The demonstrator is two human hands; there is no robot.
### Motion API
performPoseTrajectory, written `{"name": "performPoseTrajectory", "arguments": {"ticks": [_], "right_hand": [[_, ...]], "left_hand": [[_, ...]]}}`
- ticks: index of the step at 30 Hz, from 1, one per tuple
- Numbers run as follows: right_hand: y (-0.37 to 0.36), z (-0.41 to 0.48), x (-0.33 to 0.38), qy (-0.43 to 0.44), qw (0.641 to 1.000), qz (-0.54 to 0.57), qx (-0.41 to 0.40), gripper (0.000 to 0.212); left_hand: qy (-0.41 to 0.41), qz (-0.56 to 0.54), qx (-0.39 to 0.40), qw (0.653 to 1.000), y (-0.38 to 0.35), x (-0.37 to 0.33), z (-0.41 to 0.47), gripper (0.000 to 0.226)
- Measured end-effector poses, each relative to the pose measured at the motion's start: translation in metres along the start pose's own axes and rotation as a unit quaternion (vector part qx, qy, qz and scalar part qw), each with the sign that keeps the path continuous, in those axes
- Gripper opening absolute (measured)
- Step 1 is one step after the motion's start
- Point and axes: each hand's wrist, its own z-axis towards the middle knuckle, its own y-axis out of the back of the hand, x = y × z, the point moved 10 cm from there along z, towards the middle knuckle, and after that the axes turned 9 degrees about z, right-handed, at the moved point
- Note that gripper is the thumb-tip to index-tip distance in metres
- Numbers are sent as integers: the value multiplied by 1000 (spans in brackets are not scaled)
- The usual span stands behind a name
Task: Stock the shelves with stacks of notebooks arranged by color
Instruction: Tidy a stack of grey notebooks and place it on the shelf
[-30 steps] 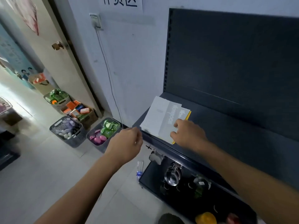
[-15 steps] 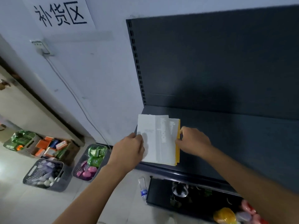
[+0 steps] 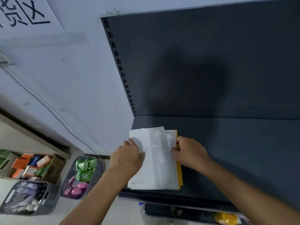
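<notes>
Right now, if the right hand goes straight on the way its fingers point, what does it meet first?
The notebook stack: the right hand points left, its fingertips seemingly touching the stack's right edge, by the yellow cover.

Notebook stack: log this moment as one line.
notebook stack: white over yellow, flat on shelf | left hand: holds left edge | right hand: holds right edge

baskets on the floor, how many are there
3. One grey basket sits bottom left; a second grey basket beside the shelf holds green and pink packs; a third basket is cut off at the left edge. Others may be hidden.
</notes>
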Motion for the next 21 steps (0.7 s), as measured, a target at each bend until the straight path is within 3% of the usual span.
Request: {"name": "performPoseTrajectory", "arguments": {"ticks": [6,10,14,18,21], "right_hand": [[0,-9,11,10,996,0,-91,27],[-10,-19,22,46,993,-13,-112,25],[-17,-24,25,56,991,-1,-118,24],[-23,-28,17,20,993,34,-111,33],[-23,-28,10,-21,991,65,-111,35]], "left_hand": [[-17,-56,6,998,-4,-1,10,45],[-1,-87,26,996,-9,7,10,38],[25,-112,40,993,-11,19,9,47],[54,-140,57,987,-15,29,9,47],[54,-195,89,975,-20,29,9,31]]}}
